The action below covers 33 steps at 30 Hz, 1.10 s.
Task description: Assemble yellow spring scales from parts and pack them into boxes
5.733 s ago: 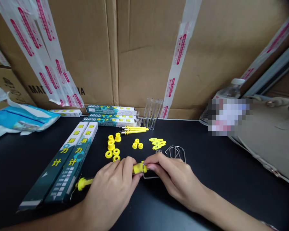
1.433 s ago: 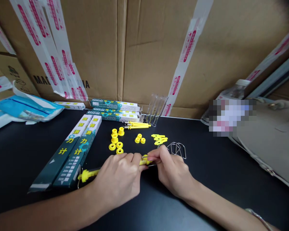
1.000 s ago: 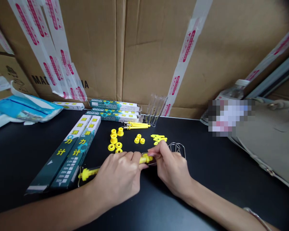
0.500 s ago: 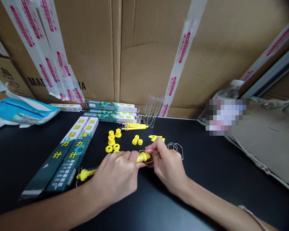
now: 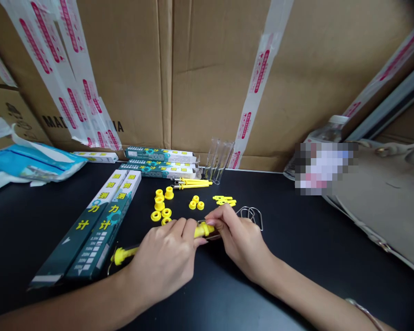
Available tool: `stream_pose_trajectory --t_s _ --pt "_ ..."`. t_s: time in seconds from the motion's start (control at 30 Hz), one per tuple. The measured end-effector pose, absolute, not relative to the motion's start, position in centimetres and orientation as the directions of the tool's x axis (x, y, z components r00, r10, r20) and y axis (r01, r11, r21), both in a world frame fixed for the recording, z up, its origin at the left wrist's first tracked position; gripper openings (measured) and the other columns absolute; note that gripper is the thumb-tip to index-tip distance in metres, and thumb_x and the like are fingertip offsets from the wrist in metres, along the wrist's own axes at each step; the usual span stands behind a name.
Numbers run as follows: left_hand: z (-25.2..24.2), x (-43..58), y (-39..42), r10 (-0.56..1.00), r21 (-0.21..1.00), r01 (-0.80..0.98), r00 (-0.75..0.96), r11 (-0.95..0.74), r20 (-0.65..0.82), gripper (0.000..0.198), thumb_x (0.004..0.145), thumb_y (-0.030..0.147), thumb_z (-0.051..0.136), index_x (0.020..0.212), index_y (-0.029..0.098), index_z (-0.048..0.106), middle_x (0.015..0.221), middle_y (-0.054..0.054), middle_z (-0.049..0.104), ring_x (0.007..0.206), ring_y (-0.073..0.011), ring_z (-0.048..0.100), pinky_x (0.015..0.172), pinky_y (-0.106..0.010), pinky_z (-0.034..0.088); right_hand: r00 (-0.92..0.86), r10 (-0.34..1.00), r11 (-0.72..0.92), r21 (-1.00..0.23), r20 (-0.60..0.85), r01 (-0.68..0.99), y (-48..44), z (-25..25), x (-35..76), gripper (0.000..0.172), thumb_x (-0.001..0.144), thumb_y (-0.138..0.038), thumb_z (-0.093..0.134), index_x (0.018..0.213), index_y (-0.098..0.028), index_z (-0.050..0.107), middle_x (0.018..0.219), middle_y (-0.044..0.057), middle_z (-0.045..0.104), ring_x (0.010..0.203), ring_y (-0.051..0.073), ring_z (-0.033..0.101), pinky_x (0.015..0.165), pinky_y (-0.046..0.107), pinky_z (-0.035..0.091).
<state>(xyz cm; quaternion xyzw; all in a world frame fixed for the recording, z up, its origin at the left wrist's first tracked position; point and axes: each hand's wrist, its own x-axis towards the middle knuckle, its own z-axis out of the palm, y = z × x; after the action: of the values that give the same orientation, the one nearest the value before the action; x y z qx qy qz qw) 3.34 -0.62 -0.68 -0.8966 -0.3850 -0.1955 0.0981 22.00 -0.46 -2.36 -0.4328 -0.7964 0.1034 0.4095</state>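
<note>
My left hand (image 5: pixel 167 253) is wrapped round a tubular spring scale (image 5: pixel 123 254), whose yellow end and wire hook stick out at the left. At the other end, a yellow collar (image 5: pixel 204 229) shows between my hands. My right hand (image 5: pixel 239 239) is closed in a pinch on a bent wire handle (image 5: pixel 200 222) at that collar; its fingers hide most of the wire. Behind my left hand lie several yellow flanged caps (image 5: pixel 159 203). Three small yellow rings (image 5: pixel 196 202) and flat yellow pieces (image 5: pixel 224 201) lie beyond my right hand, with loose wire handles (image 5: pixel 255 216) beside it.
Two printed long boxes (image 5: pixel 100 225) lie at the left, with more boxes (image 5: pixel 158 158) behind. Clear tubes (image 5: pixel 220 161) stand by yellow rods (image 5: pixel 195 183). A blue packet (image 5: pixel 34 161) is far left; a bottle (image 5: pixel 331 131) and beige bag (image 5: pixel 382 197) are right. Cardboard (image 5: pixel 207 69) walls the back.
Both hands keep their hold on the spring scale. The collar has shifted slightly left and down, and the scale's left end has moved a little right.
</note>
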Motion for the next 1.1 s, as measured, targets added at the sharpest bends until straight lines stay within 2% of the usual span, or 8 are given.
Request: stream_pose_trajectory --t_s 0.1,0.2,0.3,0.37,0.47,0.6,0.93,1.1 --pt "-0.7 3.2 -0.7 0.677 0.028 0.737 0.604 -0.675 0.421 0.003 0.091 0.019 0.061 0.092 0.017 0.062 0.078 -0.005 0.071 0.07 -0.0271 0.072 0.059 -0.039 0.059 -0.354 0.756 0.637 -0.495 0.55 0.592 -0.7 -2.2 22.4 0.022 0.097 -0.005 0.041 0.102 -0.023 0.052 0.089 0.001 0.074 0.074 0.012 0.075 0.068 0.018 0.059" --pt "-0.8 3.0 -0.6 0.701 0.097 0.749 0.555 -0.655 0.448 0.026 0.091 0.025 0.063 0.114 0.013 0.061 0.089 -0.01 0.075 0.078 -0.028 0.073 0.067 -0.04 0.061 -0.428 0.721 0.682 -0.447 0.545 0.579 -0.8 -2.0 22.5 0.027 0.098 -0.004 0.04 0.116 -0.021 0.052 0.103 0.006 0.074 0.084 0.014 0.076 0.075 0.021 0.061" --pt "-0.9 2.9 -0.4 0.721 0.123 0.755 0.544 -0.644 0.43 0.01 0.093 0.017 0.056 0.095 0.016 0.065 0.08 -0.007 0.073 0.075 -0.0281 0.073 0.066 -0.042 0.06 -0.479 0.68 0.718 -0.375 0.555 0.586 -0.9 -1.6 22.5 0.023 0.101 -0.01 0.042 0.12 -0.018 0.053 0.105 0.01 0.074 0.087 0.018 0.075 0.077 0.029 0.062" --pt "-1.0 2.8 -0.3 0.733 0.139 0.756 0.545 -0.639 0.407 0.014 0.093 0.016 0.055 0.083 0.018 0.065 0.075 -0.005 0.071 0.071 -0.0285 0.072 0.064 -0.044 0.06 -0.504 0.66 0.735 -0.338 0.557 0.588 -0.8 -1.4 22.6 0.017 0.103 -0.015 0.044 0.114 -0.018 0.056 0.098 0.009 0.075 0.082 0.019 0.074 0.074 0.031 0.061" --pt "-0.9 2.7 -0.2 0.73 0.142 0.749 0.556 -0.648 0.398 0.014 0.092 0.014 0.055 0.084 0.017 0.066 0.075 -0.005 0.071 0.07 -0.0286 0.072 0.062 -0.044 0.06 -0.549 0.608 0.773 -0.272 0.573 0.572 -0.8 -1.3 22.8 0.014 0.103 -0.017 0.047 0.112 -0.015 0.058 0.096 0.01 0.075 0.079 0.02 0.073 0.072 0.031 0.061" --pt "-1.0 2.7 -0.2 0.694 0.11 0.723 0.593 -0.682 0.408 0.013 0.091 0.012 0.056 0.087 0.016 0.067 0.075 -0.005 0.071 0.069 -0.0282 0.072 0.06 -0.044 0.06 -0.557 0.553 0.795 -0.194 0.62 0.574 -0.8 -1.3 22.8 0.019 0.102 -0.009 0.041 0.105 -0.014 0.059 0.086 0.01 0.074 0.071 0.019 0.073 0.064 0.029 0.061" --pt "-1.0 3.1 -0.5 0.64 0.052 0.693 0.632 -0.719 0.437 0.008 0.09 0.01 0.06 0.086 0.017 0.064 0.07 -0.003 0.07 0.063 -0.0256 0.071 0.057 -0.039 0.059 -0.371 0.662 0.682 -0.317 0.652 0.659 -0.5 -2.4 21.6 0.028 0.086 0.003 0.037 0.092 -0.021 0.051 0.077 0.004 0.072 0.062 0.015 0.07 0.058 0.022 0.057" --pt "-0.9 3.4 -0.6 0.603 -0.027 0.691 0.648 -0.722 0.465 0.01 0.09 0.01 0.06 0.083 0.018 0.061 0.067 -0.001 0.066 0.06 -0.0243 0.069 0.051 -0.035 0.055 -0.303 0.711 0.63 -0.383 0.635 0.676 -0.5 -2.6 21.5 0.027 0.087 0.002 0.038 0.09 -0.022 0.051 0.074 0.0 0.069 0.053 0.011 0.064 0.053 0.019 0.051"
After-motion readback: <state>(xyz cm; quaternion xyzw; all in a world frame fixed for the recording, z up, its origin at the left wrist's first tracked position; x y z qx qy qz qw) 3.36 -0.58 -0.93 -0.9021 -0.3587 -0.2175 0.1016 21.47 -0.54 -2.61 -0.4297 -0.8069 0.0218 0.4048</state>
